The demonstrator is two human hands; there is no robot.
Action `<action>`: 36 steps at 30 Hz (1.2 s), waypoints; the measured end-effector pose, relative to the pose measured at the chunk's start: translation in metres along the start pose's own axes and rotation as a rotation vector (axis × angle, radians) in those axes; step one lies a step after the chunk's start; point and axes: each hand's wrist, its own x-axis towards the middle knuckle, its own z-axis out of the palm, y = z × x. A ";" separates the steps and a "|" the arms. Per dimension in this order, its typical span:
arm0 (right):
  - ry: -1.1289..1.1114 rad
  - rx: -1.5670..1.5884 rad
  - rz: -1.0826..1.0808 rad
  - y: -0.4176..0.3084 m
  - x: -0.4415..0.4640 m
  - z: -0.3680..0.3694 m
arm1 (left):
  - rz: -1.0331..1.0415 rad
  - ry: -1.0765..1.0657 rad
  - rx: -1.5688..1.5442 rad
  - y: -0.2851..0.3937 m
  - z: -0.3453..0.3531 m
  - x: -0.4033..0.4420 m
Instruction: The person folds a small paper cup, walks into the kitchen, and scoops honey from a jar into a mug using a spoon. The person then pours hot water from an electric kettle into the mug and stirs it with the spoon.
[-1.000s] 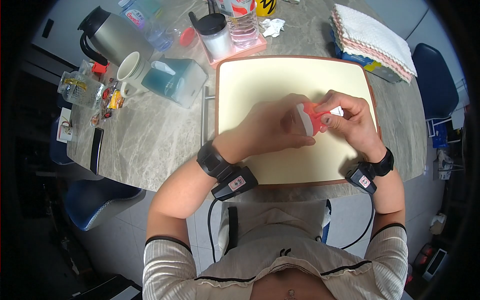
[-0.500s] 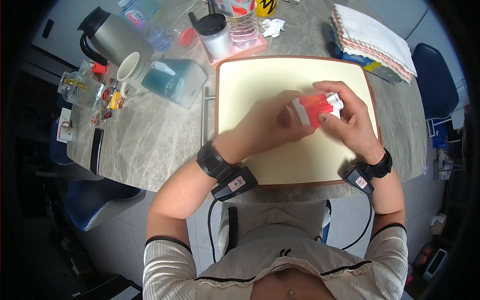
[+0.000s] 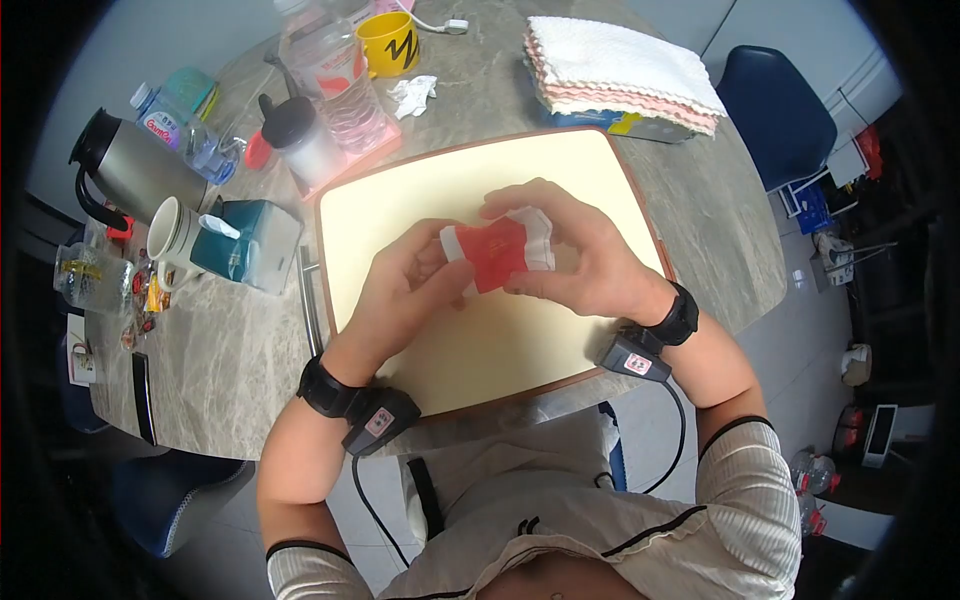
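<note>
Above the tray (image 3: 440, 360), both hands (image 3: 400, 290) pinch the red-and-white packet (image 3: 495, 253), palms facing inward

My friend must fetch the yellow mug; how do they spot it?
On the marbled table, look beyond the cream board to the crumpled tissue. The mug stands just behind it, by the tall bottle. It is yellow with black markings; the nearer mug is pale.

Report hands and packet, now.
Both hands on packet: left hand, right hand. Red-and-white packet held above cream tray. Nothing visible between hands and packet.
</note>
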 end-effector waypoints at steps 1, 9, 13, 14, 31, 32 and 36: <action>-0.008 -0.055 -0.018 -0.002 0.001 -0.001 | -0.008 0.000 -0.006 0.000 -0.001 0.000; 0.115 -0.057 -0.015 0.008 0.000 0.006 | 0.071 0.016 0.052 0.001 0.003 0.000; 0.132 -0.032 -0.043 0.010 0.000 0.006 | 0.084 0.000 0.077 -0.002 0.003 0.002; 0.126 -0.037 -0.034 0.010 0.000 0.006 | 0.086 -0.003 0.080 -0.002 0.004 0.002; 0.082 -0.017 -0.053 0.014 -0.002 0.004 | 0.086 -0.012 0.205 -0.007 0.003 0.001; 0.080 -0.020 -0.065 0.014 -0.003 0.004 | 0.050 -0.018 0.191 -0.005 0.003 0.001; 0.076 -0.069 -0.077 0.012 -0.003 0.003 | 0.009 -0.043 0.123 -0.003 0.003 0.001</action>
